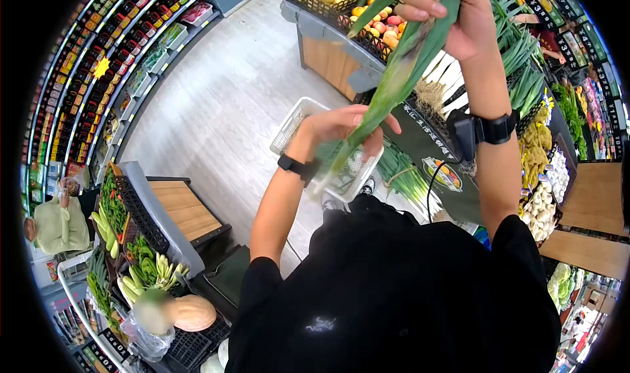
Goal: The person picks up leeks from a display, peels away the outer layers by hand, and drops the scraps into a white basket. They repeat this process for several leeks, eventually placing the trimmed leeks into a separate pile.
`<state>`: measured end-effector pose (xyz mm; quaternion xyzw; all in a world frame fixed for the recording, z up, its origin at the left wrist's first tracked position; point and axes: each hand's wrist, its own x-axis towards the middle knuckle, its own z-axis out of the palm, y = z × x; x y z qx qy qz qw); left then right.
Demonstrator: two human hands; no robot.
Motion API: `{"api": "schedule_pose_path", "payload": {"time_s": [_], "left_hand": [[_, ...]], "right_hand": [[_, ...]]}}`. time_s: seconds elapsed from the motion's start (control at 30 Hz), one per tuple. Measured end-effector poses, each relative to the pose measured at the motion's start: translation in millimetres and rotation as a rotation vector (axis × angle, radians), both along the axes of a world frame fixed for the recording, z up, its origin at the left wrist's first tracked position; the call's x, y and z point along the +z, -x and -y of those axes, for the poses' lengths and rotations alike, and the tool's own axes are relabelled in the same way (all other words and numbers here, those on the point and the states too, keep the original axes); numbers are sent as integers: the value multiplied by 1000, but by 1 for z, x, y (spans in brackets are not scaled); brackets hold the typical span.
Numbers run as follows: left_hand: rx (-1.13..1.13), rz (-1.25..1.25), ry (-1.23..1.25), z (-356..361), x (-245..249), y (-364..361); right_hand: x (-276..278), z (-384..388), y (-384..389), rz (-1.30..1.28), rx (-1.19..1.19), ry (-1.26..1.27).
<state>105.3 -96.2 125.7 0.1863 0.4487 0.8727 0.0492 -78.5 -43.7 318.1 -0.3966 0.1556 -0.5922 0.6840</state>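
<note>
Two grips on one leek point(400, 71): my left hand point(341, 127) clasps the firmer stalk, my right hand point(446, 15) pinches leaves I judge light, limp and tearable.

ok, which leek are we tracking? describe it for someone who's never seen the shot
Find the produce stand at top centre. Just before it, the left hand and right hand stretch one leek diagonally above a white basket. Unlike the stand leeks lying flat, it alone is lifted and gripped.
</note>
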Motion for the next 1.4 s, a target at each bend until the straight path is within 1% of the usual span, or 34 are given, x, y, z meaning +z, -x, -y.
{"api": "schedule_pose_path", "payload": {"time_s": [0.03,0.07,0.1,0.17,0.2,0.23,0.3,0.33,0.37,0.4,0.43,0.5,0.53,0.6,0.63,0.7,0.73,0.77,0.83,0.9,0.97,1.0,1.03,1.07,1.1,1.13,1.17,1.2,1.23,1.3,1.33,1.37,1.4], "left_hand": [[-14,-33,35,-1,-10,-1],[46,-13,-81,-4,-21,-1],[45,-7,-91,-9,-21,-4],[431,283,90,-16,-19,-9],[527,353,177,-20,-14,-11],[531,346,173,-23,-12,-12],[787,432,320,-32,-10,-16],[786,431,318,-34,-9,-17],[855,455,367,-38,-10,-17],[925,480,419,-41,-11,-18],[921,483,425,-43,-11,-19],[1009,568,464,-47,-10,-19],[1007,568,469,-47,-11,-18],[1063,642,517,-49,-15,-19],[1062,650,517,-50,-16,-21],[1135,596,496,-51,-18,-24],[1171,568,486,-52,-19,-26],[1169,573,485,-52,-22,-29],[1242,588,508,-50,-23,-36],[1228,633,487,-52,-23,-43],[1108,535,366,-51,-24,-47],[1045,682,431,-54,-7,-51],[1043,682,434,-53,-10,-52],[1025,611,460,-51,-16,-55],[1012,537,481,-48,-15,-57],[1019,544,482,-45,-13,-62],[917,521,314,-41,-9,-68],[813,493,149,-38,-4,-72],[822,503,151,-35,0,-75],[782,323,254,-23,5,-74],[749,327,287,-16,-1,-75],[761,334,297,-11,-6,-76],[763,325,331,-6,-10,-78]], "right_hand": [[2,-1,1,-10,-89,-8],[2,-3,0,48,-199,-84],[-3,-6,-4,52,-200,-94],[-12,-12,-11,-255,-740,-229],[-31,-11,7,-485,-722,-219],[-55,-19,19,-493,-720,-216],[-94,-35,31,-716,-877,-281],[-98,-42,17,-709,-878,-303],[-102,-50,0,-698,-881,-331],[-106,-55,-2,-799,-780,-282],[-105,-58,-8,-818,-723,-249],[-112,-56,-8,-762,-771,-227],[-112,-56,-8,-758,-774,-225],[-115,-58,-9,-886,-769,-170],[-114,-60,-9,-881,-765,-175],[-112,-65,-5,-1117,-544,-73],[-116,-66,2,-1276,-570,-36],[-116,-68,6,-1274,-567,-41],[-110,-71,9,-1418,-721,148],[-113,-69,19,-1162,-761,136],[-134,-60,19,-705,-840,23],[-140,-57,10,-704,-842,20],[-144,-53,-1,-463,-846,-84],[-147,-49,-9,-214,-836,-186],[-147,-49,-11,-211,-829,-183],[-148,-51,-13,-298,-804,-193],[-149,-54,-16,-384,-777,-204],[-151,-54,-18,-411,-705,-174],[-153,-55,-23,-402,-694,-175],[-154,-54,-30,-494,-581,-203],[-151,-52,-32,-468,-481,-188],[-145,-52,-35,-458,-471,-180],[-138,-53,-42,-407,-519,-212]]}}
